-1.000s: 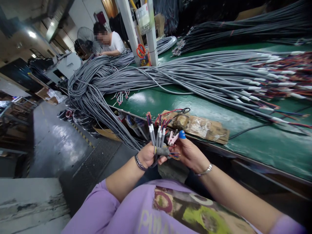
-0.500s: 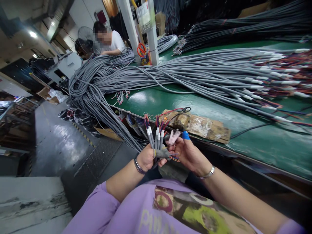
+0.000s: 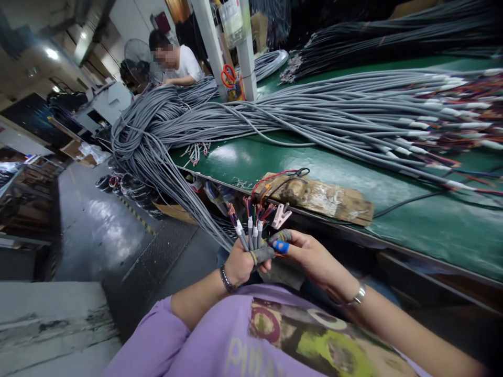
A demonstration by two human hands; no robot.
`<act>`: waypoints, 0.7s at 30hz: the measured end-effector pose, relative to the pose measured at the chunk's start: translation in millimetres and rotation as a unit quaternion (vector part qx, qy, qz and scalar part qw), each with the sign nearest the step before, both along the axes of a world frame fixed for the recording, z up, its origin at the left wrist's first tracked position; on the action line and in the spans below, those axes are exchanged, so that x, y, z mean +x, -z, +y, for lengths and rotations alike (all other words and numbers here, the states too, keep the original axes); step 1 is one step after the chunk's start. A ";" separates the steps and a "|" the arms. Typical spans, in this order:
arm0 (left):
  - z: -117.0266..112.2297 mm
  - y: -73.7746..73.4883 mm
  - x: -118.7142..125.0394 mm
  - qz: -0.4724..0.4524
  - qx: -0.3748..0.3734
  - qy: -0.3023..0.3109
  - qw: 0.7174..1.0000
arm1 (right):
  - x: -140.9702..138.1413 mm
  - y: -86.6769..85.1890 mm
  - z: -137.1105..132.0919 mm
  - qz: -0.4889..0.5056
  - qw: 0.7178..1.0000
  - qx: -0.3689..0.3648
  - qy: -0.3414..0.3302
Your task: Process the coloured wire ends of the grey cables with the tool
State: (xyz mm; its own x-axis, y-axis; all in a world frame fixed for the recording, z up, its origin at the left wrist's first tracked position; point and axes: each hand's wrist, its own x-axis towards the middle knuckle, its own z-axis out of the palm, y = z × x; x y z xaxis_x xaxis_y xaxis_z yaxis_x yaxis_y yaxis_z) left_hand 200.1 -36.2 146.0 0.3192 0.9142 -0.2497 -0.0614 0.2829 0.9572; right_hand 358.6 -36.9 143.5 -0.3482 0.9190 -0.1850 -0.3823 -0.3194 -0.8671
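Observation:
My left hand [image 3: 240, 263] is closed around several grey cables [image 3: 251, 236] near their stripped ends. White tape wraps the cable ends, and thin multicoloured wires [image 3: 249, 207] fan out above it. A grey cover sits on my left thumb. My right hand [image 3: 304, 254] is pinched just right of that thumb, with blue tape on its thumb and a grey cover on a finger. Thin orange wires [image 3: 280, 255] show beneath its fingertips. A pale pink clothespin [image 3: 281, 215] stands just above the right fingers, apart from them; what it is fixed to is unclear.
Long grey cables [image 3: 275, 118] lie across the green bench [image 3: 236, 157] and hang over its left edge. A worn wooden board [image 3: 334, 199] with red and black leads lies at the front edge. Orange scissors [image 3: 228, 76] hang by a post. A co-worker [image 3: 184, 65] sits behind.
My right hand has closed from a spread position, its thumb coming down to the wires beside my left thumb. The clothespin is now clear of the right fingers. The held cables dipped slightly.

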 end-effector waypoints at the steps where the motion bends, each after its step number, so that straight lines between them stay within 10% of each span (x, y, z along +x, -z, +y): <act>1: -1.1 0.5 0.5 0.000 0.006 -0.010 1.000 | -1.5 -0.3 -1.0 -0.010 1.000 0.005 0.009; 13: 4.4 -7.0 0.9 -0.060 -0.011 -0.035 0.998 | 12.7 32.1 15.0 0.147 0.982 -0.113 0.030; 21: 18.7 -13.1 10.5 -0.096 -0.043 -0.029 0.994 | 3.3 19.8 32.6 -0.044 0.991 0.076 0.104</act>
State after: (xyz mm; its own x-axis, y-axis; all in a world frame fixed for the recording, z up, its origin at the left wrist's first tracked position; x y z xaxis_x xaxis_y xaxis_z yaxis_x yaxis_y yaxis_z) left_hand 210.6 -17.5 159.1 0.3156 0.9103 -0.2678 -0.2584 0.3540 0.8989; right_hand 361.9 -4.3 123.7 -0.1369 0.9888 -0.0592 -0.3475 -0.1039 -0.9319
